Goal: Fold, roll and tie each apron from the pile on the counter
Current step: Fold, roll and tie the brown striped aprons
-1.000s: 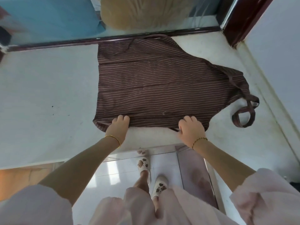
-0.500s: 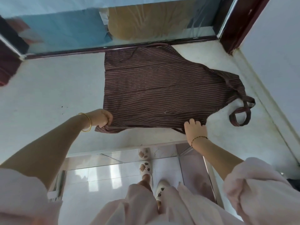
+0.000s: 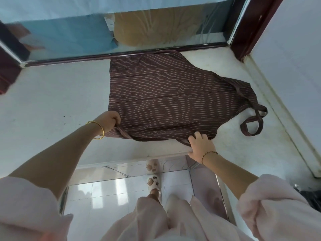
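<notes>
A brown apron (image 3: pixel 166 94) with thin pale stripes lies spread flat on the white counter (image 3: pixel 52 105), its bib end pointing right. A loop of its strap (image 3: pixel 252 121) curls on the counter at the right. My left hand (image 3: pixel 109 121) grips the apron's near left corner, and the cloth bunches there. My right hand (image 3: pixel 201 146) rests at the near right edge of the apron, fingers curled over the hem, close to the counter's front edge. No other aprons are in view.
A glass window with a dark frame (image 3: pixel 121 53) runs along the back of the counter. A white wall (image 3: pixel 286 66) closes the right side. Below the counter edge lies a tiled floor (image 3: pixel 104 192) with my slippered feet.
My left hand has shifted from the hem's middle to the near left corner and closed on it. The right hand slid slightly right along the hem. The apron's near edge has lifted a little.
</notes>
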`<state>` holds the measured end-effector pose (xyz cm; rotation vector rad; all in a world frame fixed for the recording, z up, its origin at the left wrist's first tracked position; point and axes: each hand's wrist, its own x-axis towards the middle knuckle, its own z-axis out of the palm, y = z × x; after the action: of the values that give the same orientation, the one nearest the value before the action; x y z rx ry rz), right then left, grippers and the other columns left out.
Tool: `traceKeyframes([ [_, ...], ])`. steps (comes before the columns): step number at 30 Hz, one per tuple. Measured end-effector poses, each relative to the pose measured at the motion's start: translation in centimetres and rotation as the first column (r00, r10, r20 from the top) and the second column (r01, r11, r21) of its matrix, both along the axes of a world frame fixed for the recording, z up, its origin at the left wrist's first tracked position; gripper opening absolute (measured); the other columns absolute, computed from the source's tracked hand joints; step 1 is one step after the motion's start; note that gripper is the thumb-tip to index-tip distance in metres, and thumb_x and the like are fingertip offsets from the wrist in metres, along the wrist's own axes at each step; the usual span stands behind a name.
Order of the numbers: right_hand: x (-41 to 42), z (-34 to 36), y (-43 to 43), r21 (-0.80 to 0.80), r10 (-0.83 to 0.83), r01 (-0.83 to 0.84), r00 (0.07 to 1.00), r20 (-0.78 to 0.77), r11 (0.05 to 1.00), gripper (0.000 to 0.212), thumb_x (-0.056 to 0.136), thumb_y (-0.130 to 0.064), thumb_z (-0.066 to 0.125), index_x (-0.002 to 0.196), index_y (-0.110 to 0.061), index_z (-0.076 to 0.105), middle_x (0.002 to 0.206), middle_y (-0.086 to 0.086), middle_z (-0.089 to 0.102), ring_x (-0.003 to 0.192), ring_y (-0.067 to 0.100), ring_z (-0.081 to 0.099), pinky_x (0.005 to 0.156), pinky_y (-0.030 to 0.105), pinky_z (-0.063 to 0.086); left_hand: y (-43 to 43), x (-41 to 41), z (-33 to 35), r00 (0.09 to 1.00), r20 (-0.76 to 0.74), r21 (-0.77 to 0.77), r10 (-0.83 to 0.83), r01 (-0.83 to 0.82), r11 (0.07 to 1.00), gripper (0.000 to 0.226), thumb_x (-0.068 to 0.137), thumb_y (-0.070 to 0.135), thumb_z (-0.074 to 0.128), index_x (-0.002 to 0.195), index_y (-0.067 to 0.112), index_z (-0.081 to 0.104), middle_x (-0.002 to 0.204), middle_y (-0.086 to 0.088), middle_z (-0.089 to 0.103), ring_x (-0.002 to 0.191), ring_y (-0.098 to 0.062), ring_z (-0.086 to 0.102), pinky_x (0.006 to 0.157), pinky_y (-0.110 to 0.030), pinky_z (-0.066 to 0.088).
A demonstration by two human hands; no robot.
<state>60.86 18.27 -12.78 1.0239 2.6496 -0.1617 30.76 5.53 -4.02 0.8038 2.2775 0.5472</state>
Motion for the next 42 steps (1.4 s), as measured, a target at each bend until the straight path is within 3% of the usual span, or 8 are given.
traceKeyframes([
  [10,1.7,-0.5,0.3,0.124,0.010,-0.016,0.999,0.048,0.992,0.016,0.090,-0.008,0.051,0.106,-0.013,0.050,0.104,0.005,0.050,0.092,0.019,0.050,0.076,0.027,0.043,0.5,-0.2,2.2,0.998,-0.058,0.024,-0.027,0.028,0.999,0.030,0.075,-0.019,0.044,0.083,0.003,0.063,0.074,-0.006,0.053,0.069,-0.014,0.046,0.056,-0.021,0.037],
  [17,2.1,1.5,2.0,-0.019,-0.006,0.003,0.984,-0.179,1.000,0.003,0.092,-0.016,0.049,0.093,-0.017,0.047,0.084,-0.002,0.048,0.060,0.015,0.045,0.052,0.021,0.039,-0.1,-1.1,1.3,0.984,-0.066,-0.129,-0.163,0.153,0.980,0.015,0.084,0.024,0.068,0.087,0.010,0.066,0.084,-0.007,0.061,0.083,-0.022,0.053,0.067,-0.027,0.039],
  [23,1.7,2.1,3.6,-0.199,-0.321,0.257,0.835,-0.448,0.946,0.024,0.084,0.005,0.050,0.075,-0.017,0.044,0.073,0.000,0.049,0.067,0.021,0.050,0.058,0.026,0.041,-0.2,0.1,0.9,0.755,-0.195,-0.716,-0.626,0.327,0.617,0.024,0.089,0.025,0.053,0.104,0.011,0.064,0.089,0.000,0.054,0.074,-0.015,0.050,0.064,-0.020,0.043],
  [25,1.7,2.5,4.2,-0.352,-0.310,0.243,0.939,-0.147,0.904,0.026,0.083,0.008,0.047,0.078,-0.015,0.057,0.084,0.005,0.055,0.080,0.024,0.054,0.069,0.028,0.044,-0.1,0.9,0.5,0.682,-0.025,-0.789,-0.731,0.436,0.434,0.035,0.093,0.009,0.050,0.127,0.000,0.052,0.100,-0.006,0.047,0.073,-0.010,0.050,0.055,-0.006,0.039],
  [27,1.9,2.4,4.0,-0.395,-0.239,0.274,0.961,0.138,0.877,0.027,0.087,0.003,0.049,0.098,-0.013,0.068,0.102,0.007,0.060,0.092,0.024,0.058,0.083,0.027,0.049,-0.3,2.2,0.2,0.689,0.094,-0.830,-0.718,0.453,0.326,0.046,0.090,0.012,0.056,0.134,0.005,0.046,0.111,-0.006,0.049,0.097,-0.011,0.056,0.075,-0.007,0.042],
  [29,2.3,2.0,3.1,-0.281,-0.182,0.205,0.978,0.105,0.937,0.027,0.091,-0.006,0.049,0.103,-0.020,0.069,0.107,0.002,0.061,0.094,0.021,0.059,0.088,0.030,0.052,-0.9,2.9,-0.7,0.675,0.101,-0.859,-0.731,0.430,0.278,0.051,0.085,0.020,0.062,0.134,0.016,0.048,0.125,-0.002,0.051,0.117,-0.019,0.051,0.092,-0.025,0.042],
  [34,2.2,1.3,0.8,-0.104,0.042,-0.061,0.983,-0.177,0.993,0.031,0.092,-0.021,0.039,0.089,-0.025,0.069,0.089,-0.005,0.062,0.089,0.014,0.046,0.075,0.027,0.047,1.4,5.0,-4.3,0.653,-0.186,-0.562,-0.734,0.542,0.624,0.054,0.085,0.008,0.059,0.136,0.020,0.046,0.130,-0.007,0.048,0.111,-0.024,0.053,0.091,-0.032,0.050],
  [42,3.6,-1.8,-1.8,0.004,0.205,-0.205,0.979,0.007,0.979,0.049,0.069,-0.051,0.071,0.102,-0.021,0.051,0.095,-0.001,0.052,0.084,0.019,0.050,0.072,0.033,0.047,2.0,10.9,-7.8,0.612,-0.303,-0.406,-0.731,0.611,0.680,0.057,0.084,0.034,0.066,0.132,0.019,0.038,0.131,-0.007,0.034,0.118,-0.025,0.040,0.096,-0.036,0.048],
])
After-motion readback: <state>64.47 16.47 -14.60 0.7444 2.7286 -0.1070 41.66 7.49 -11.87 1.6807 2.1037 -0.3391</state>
